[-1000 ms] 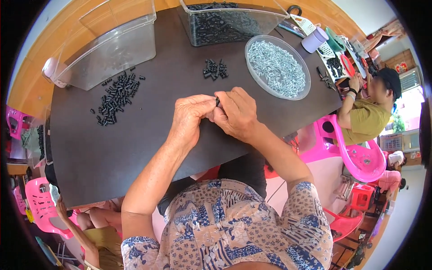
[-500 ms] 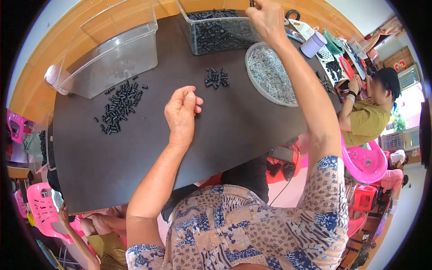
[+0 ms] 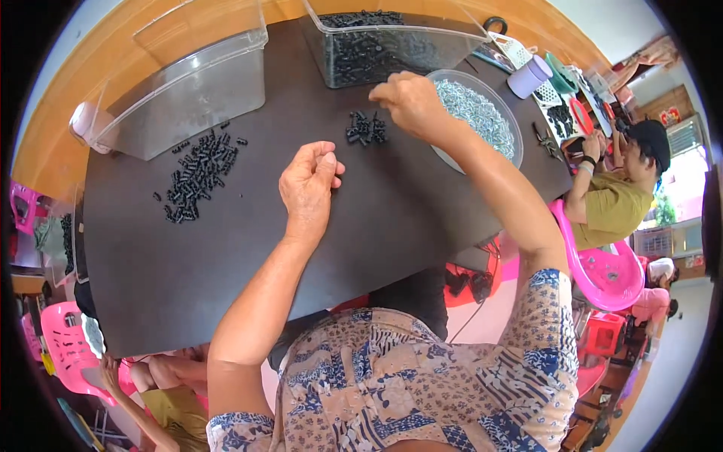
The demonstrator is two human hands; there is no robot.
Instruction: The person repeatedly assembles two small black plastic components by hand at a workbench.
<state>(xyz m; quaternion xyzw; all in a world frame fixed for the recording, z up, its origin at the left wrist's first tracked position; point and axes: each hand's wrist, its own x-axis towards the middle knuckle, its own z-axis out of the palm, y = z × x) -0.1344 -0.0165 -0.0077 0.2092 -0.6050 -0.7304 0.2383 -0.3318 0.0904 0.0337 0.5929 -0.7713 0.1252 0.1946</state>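
My right hand (image 3: 410, 105) hovers between a small heap of black ribbed plastic pieces (image 3: 367, 129) and a round clear tub of small shiny metal pins or screws (image 3: 482, 113). Its fingers are bent together, and whatever lies between them is hidden. Over the middle of the dark table (image 3: 361, 226), my left hand (image 3: 307, 184) is curled with the thumb against the fingers. I cannot make out anything in it. Further left, a larger spread of the same black pieces (image 3: 199, 173) lies loose on the tabletop.
At the back left stands a clear plastic bin (image 3: 188, 98). Another clear bin (image 3: 331, 56), full of black pieces, stands at the back centre. A lilac cup (image 3: 529, 77) and pliers (image 3: 546, 141) lie to the right. A co-worker (image 3: 617, 196) sits beyond the right edge.
My right hand has come down and toward me from above the back bin, where a dark piece showed at its fingers, to beside the small heap. My left hand has barely moved.
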